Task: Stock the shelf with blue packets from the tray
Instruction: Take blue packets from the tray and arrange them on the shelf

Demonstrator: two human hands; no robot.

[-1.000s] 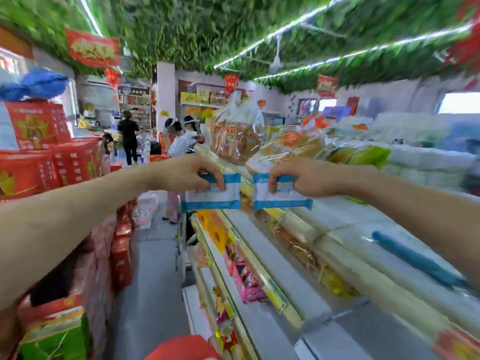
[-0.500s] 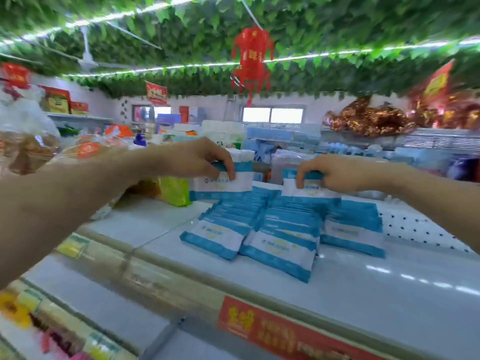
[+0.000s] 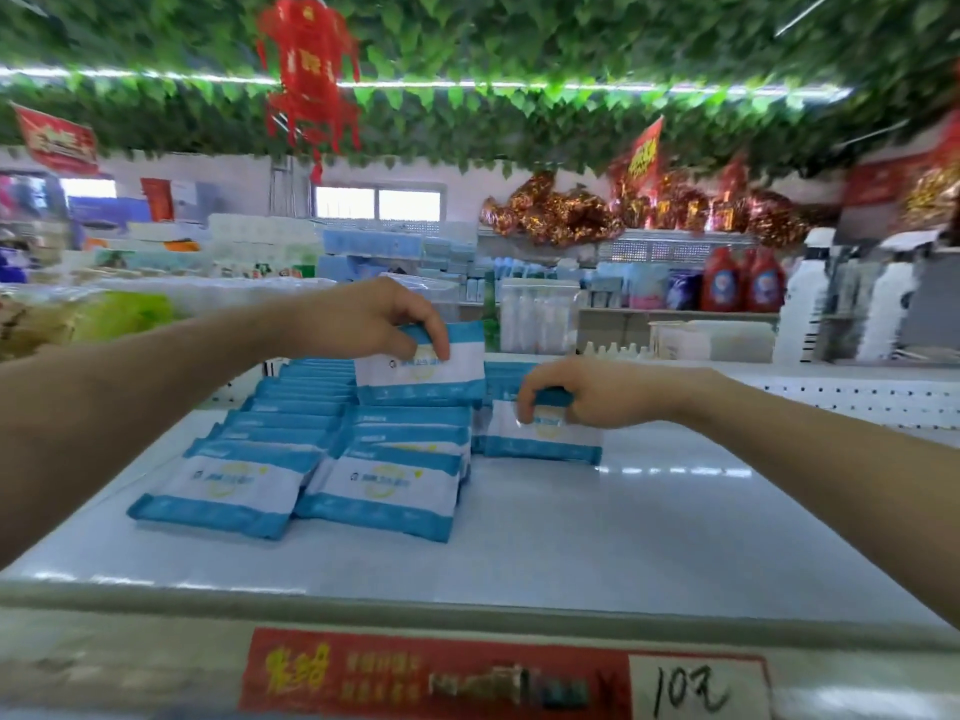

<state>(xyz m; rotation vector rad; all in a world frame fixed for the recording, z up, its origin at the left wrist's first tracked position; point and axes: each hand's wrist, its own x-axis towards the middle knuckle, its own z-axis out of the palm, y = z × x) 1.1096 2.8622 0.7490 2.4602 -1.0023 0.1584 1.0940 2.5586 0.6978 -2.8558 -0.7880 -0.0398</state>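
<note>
Two rows of blue-and-white packets lie overlapped on the white top shelf. My left hand pinches one blue packet by its top edge and holds it upright above the back of the middle row. My right hand grips another blue packet that sits low on the shelf, just right of the rows, at the head of a third row. The tray is out of view.
A red price label runs along the shelf's front edge. Bare shelf surface spreads to the right and front of the packets. Green and clear bags sit at the left. Detergent bottles and other shelves stand behind.
My view swung from the aisle to the top shelf. Both hands carried their packets over the rows; the right one has come down to the shelf at the right.
</note>
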